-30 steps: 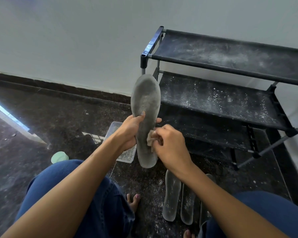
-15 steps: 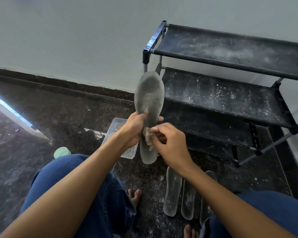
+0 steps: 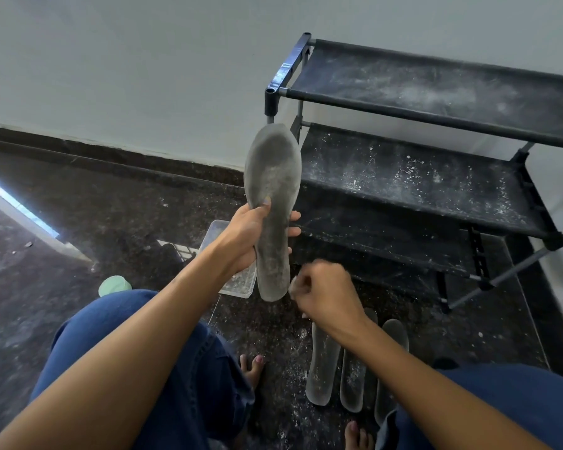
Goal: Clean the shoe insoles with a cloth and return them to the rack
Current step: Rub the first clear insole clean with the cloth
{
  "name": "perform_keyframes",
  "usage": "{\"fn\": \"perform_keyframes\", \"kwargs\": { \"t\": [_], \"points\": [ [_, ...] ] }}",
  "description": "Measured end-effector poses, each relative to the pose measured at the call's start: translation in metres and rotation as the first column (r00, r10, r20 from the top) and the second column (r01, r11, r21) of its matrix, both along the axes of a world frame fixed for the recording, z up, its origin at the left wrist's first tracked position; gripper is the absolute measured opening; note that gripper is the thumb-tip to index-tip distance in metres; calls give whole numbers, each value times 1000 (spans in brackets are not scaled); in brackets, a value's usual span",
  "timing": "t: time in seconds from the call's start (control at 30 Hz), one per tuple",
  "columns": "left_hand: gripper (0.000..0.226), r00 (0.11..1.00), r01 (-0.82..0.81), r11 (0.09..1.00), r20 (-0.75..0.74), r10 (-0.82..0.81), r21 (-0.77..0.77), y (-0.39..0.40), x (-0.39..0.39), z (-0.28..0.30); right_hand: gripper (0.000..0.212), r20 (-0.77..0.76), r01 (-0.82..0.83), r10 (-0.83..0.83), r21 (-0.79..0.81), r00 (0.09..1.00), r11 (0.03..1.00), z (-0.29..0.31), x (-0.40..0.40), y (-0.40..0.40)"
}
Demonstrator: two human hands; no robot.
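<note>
Dusty grey insole [image 3: 272,193] upright, three insoles [image 3: 322,368] on floor

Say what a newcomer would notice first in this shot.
The long dusty grey foam insole stands upright at centre frame, gripped round its middle by the left hand. Just below it to the right, the right hand is curled round a small pale cloth beside the insole's lower end. Behind them to the right, the black metal-and-fabric shoe rack has shelves speckled with white dust.
</note>
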State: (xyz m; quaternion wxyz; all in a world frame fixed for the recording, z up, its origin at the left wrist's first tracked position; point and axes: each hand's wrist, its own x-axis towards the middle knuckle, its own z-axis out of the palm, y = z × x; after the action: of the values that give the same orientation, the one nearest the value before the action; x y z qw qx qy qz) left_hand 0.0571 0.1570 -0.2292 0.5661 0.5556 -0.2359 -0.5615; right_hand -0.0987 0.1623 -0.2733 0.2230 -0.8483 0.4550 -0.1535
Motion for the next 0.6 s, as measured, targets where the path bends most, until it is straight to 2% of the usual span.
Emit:
{"fn": "perform_keyframes", "kwargs": {
  "t": [0.1,0.17,0.2,0.27,0.37,0.47,0.53,0.6],
  "points": [
    [27,1000,-19,1000,-18,19,20,-3,-5,0,9,320,98,-69,-74,945,992,17,3,-2],
    [27,998,-28,999,-58,29,22,-5,-8,-1,6,452,29,7,-73,892,997,28,7,2],
    [27,997,-28,999,-75,30,22,-6,-9,0,6,468,-29,59,-71,882,997,28,9,3],
    [27,995,-21,1000,-93,23,21,-6,-9,0,9,405,-128,143,-64,903,990,21,11,6],
    [26,998,-9,1000,-67,10,10,-6,-8,0,12,204,-200,203,-35,958,979,7,9,7],
    [27,1000,-4,1000,-21,4,1,-6,-9,-1,12,26,-104,104,3,994,995,-1,5,5],
    [28,1000,0,1000,-17,0,-1,-7,-9,-2,12,75,34,-32,-25,997,999,-1,2,3],
    [28,1000,-5,1000,-25,5,4,-9,-10,-2,13,237,117,-105,-40,966,992,2,2,0]
  ]
}}
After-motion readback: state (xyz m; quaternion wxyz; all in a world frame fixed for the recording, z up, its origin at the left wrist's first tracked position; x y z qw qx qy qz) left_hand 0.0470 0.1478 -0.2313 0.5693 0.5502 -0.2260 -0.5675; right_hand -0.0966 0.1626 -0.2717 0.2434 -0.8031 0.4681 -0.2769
